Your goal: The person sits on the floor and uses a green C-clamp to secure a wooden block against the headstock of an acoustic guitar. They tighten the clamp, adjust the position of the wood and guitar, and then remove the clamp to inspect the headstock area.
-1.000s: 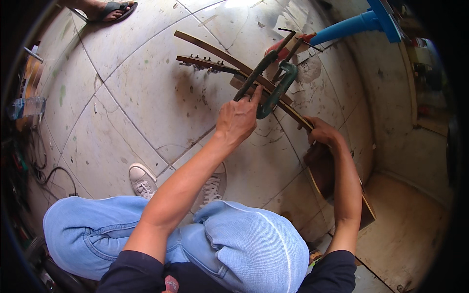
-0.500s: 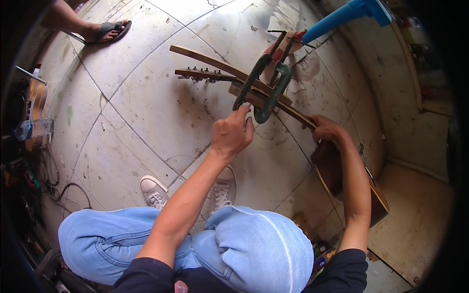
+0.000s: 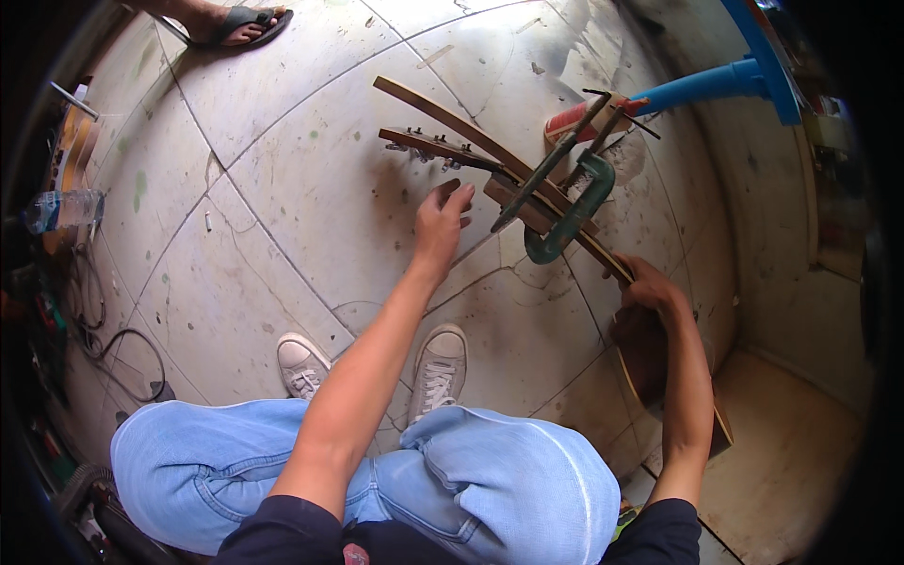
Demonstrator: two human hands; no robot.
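Observation:
A guitar (image 3: 644,372) slants across the floor, its dark body at the right and its headstock (image 3: 428,146) with tuning pegs at the upper left. Along its neck lies a long wooden strip (image 3: 443,118), spread apart from the headstock at the far end. Two green C-clamps (image 3: 591,202) grip the strip, neck and a wooden block (image 3: 513,200) together. My right hand (image 3: 650,285) wraps round the neck near the body. Just below the headstock, my left hand (image 3: 439,229) is empty with its fingers apart and slightly bent, touching nothing.
A red-and-white container (image 3: 567,121) stands behind the clamps, beside a blue plastic leg (image 3: 702,85). Another person's sandalled foot (image 3: 247,26) is at the upper left. A plastic bottle (image 3: 66,211) and cables (image 3: 94,330) lie along the left side; a wall (image 3: 772,235) bounds the right.
My left hand has come away from the clamp's lower end and opened beside the headstock. My right hand keeps hold of the neck. The view has shifted, moving the guitar rightward in the picture.

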